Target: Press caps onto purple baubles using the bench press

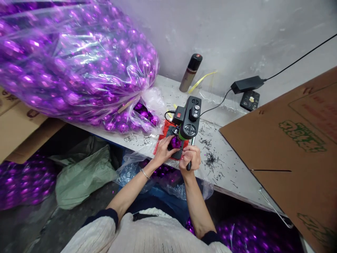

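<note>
A small black bench drill press (pixel 191 117) with a red switch stands on a red mat (pixel 165 129) at the bench's near edge. Under its head sits a shiny purple ball (pixel 176 142). The fingers and thumb of my left hand (pixel 163 151) close round this ball from the left. My right hand (pixel 191 158) is wrapped round the press's lever handle (pixel 189 166), whose black end pokes out below the fingers. Where the tool meets the ball is too small to make out.
A big clear bag (pixel 79 66) of purple balls fills the bench's left. Behind stands a spray can (pixel 191 72); a power adapter (pixel 247 84) and cable lie to its right. Black shavings (pixel 211 159) litter the bench (pixel 226 172). A cardboard box (pixel 292 140) bounds the right side.
</note>
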Tool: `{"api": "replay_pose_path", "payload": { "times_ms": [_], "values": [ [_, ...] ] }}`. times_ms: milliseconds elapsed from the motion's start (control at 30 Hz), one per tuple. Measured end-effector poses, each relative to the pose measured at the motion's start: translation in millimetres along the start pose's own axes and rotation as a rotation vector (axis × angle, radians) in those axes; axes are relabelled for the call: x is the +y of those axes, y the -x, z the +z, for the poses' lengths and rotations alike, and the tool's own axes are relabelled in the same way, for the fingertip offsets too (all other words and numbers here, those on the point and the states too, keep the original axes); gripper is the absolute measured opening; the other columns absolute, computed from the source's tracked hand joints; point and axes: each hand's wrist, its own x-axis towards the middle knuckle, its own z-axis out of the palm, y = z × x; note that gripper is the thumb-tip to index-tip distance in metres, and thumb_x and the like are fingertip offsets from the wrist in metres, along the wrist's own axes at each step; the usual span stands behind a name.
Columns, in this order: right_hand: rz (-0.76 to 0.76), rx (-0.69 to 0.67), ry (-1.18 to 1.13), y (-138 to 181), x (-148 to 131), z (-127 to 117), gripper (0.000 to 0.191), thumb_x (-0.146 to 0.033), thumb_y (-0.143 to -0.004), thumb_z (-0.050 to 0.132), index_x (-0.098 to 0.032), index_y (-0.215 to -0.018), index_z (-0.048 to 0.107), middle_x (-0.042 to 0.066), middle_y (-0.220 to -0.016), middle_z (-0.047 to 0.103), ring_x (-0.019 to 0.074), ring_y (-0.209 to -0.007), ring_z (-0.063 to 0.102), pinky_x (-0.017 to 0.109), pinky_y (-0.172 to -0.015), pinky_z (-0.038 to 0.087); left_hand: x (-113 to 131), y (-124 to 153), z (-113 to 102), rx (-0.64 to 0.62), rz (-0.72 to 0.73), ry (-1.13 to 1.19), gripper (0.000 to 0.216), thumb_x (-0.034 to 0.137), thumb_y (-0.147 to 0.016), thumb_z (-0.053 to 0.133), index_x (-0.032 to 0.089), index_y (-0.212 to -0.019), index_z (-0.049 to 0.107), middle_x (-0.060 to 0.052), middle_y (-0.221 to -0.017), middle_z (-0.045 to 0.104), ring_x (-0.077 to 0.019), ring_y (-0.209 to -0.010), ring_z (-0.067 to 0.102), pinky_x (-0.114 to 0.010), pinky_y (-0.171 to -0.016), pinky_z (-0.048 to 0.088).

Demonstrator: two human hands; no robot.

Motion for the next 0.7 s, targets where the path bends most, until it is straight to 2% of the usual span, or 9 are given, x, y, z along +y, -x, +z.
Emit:
{"api": "replay_pose_path", "payload": {
  "times_ms": [333, 500, 600, 700],
  "values": [
    [0.027, 0.044, 0.005, 9, 5, 7, 0.024, -0.022, -0.098, 0.036, -0.023, -0.077, 0.048, 0.000, -0.074, 0.055, 0.0135, -0.065, 0.056, 0.034, -0.069, 0.049, 1, -1, 0, 0.002, 0.001, 0.008, 0.060, 0.047, -0.084, 0.072, 0.018, -0.134, 0.054, -0.016, -0.130, 0.065, -0.0296, -0.121, 0.062, -0.047, -0.103, 0.047],
    [-0.060, 0.048, -0.002, 8, 5, 9, 0.025, -0.020, -0.097, 0.037, -0.022, -0.074, 0.047, 0.000, -0.073, 0.054, 0.0131, -0.064, 0.055, 0.031, -0.065, 0.047, 1, -3, 0, 0.000, -0.006, 0.018, 0.058, 0.041, -0.084, 0.073, 0.019, -0.134, 0.055, -0.016, -0.130, 0.065, -0.0296, -0.122, 0.061, -0.048, -0.104, 0.046],
    [0.040, 0.064, -0.020, -8, -7, 4, 0.028, -0.018, -0.097, 0.038, -0.022, -0.070, 0.046, 0.000, -0.071, 0.054, 0.0129, -0.065, 0.054, 0.030, -0.064, 0.045, 1, -6, 1, -0.009, -0.013, 0.028, 0.059, 0.040, -0.082, 0.075, 0.019, -0.134, 0.055, -0.015, -0.130, 0.065, -0.0301, -0.122, 0.061, -0.049, -0.105, 0.046],
    [0.179, 0.057, -0.049, -33, -24, -3, 0.030, -0.019, -0.097, 0.039, -0.022, -0.068, 0.046, -0.001, -0.067, 0.052, 0.0137, -0.067, 0.055, 0.030, -0.065, 0.044, 4, -1, -3, 0.043, 0.001, 0.031, 0.063, 0.044, -0.082, 0.075, 0.019, -0.136, 0.053, -0.016, -0.131, 0.064, -0.0300, -0.124, 0.060, -0.049, -0.105, 0.047]
  ]
}}
